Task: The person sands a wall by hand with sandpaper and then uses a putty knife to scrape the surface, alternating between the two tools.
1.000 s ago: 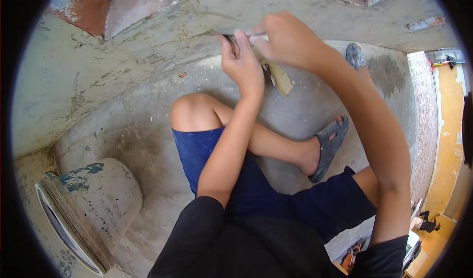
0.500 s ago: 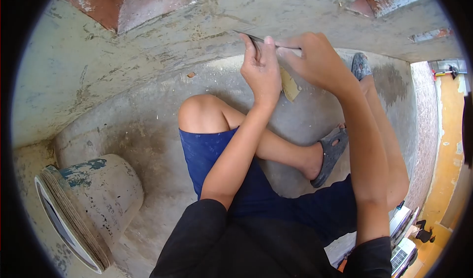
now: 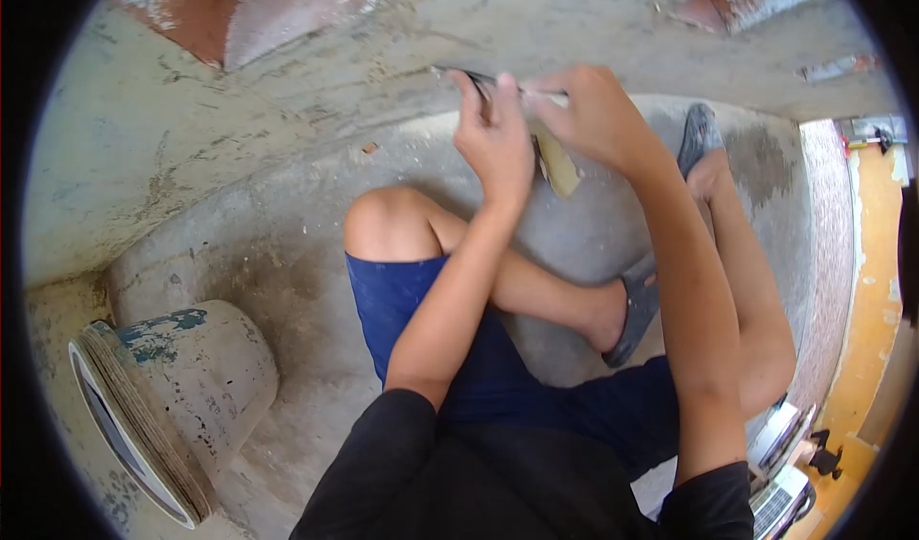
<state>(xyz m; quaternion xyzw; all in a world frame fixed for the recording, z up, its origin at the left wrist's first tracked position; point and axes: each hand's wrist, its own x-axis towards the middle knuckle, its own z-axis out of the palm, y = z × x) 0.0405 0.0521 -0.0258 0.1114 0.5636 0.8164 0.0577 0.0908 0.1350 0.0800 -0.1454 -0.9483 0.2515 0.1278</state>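
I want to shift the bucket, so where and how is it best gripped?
I would grip the bucket by its ridged collar, coming from the seated person's side with the left hand. The ridges should give some purchase, and that side faces the person; the tapering body looks smoother.

Shirt (image 3: 479, 483) is black, shorts (image 3: 498, 377) blue, clogs (image 3: 639, 322) seemingly grey

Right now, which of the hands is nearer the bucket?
Left. In the image, the left hand is up and right of the bucket; the right hand lies farther right.
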